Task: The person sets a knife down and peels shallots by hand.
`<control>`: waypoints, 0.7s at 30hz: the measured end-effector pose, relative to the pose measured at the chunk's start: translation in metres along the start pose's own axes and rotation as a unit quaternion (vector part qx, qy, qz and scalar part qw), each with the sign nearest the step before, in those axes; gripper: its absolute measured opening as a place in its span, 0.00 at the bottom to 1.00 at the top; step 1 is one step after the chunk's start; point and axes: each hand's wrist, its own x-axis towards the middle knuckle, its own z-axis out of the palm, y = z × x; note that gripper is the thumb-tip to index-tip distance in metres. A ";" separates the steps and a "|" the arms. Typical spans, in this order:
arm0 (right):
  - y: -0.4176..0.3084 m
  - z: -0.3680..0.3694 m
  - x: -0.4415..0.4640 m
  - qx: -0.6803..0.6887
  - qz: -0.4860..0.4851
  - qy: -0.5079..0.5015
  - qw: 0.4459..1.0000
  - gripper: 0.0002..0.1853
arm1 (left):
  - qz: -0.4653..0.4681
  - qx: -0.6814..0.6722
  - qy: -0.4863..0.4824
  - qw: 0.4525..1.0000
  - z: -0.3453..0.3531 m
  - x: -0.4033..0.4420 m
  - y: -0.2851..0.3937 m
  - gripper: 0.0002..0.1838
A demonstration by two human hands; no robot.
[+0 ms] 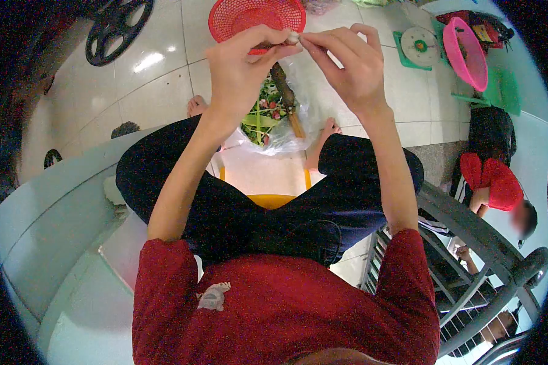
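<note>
Above the floor, my left hand (240, 61) pinches a small whitish piece (294, 38) between thumb and fingers; its exact kind is too small to tell. From the other side, the fingertips of my right hand (353, 70) are pinched together at the end of that piece. Behind my left hand is a red plastic basket (259, 15), partly covered by the fingers. Below the hands, an open clear plastic bag (280, 146) holds green leaves and stalks (259, 118) with reddish bits. A long dark tool with a wooden handle (295, 123) lies across them.
A yellow stool (271, 201) shows between my legs. To the right are a round-dialled scale (419, 47), a pink basin (466, 55) and a green stool (502, 91). A person in red (499, 185) is beyond a grey metal rail (475, 225). A black wheel-like object (117, 30) stands upper left.
</note>
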 end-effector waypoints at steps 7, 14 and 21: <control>-0.004 0.003 -0.002 -0.005 0.002 0.001 1.000 0.10 | 0.012 0.010 0.004 1.000 0.002 0.001 -0.006 0.09; -0.005 0.004 -0.001 0.003 -0.003 0.020 1.000 0.09 | -0.031 -0.057 -0.001 0.998 0.003 -0.001 -0.008 0.09; -0.006 0.004 -0.002 -0.006 0.010 0.025 1.000 0.08 | -0.066 -0.087 -0.026 0.994 0.002 0.000 -0.004 0.11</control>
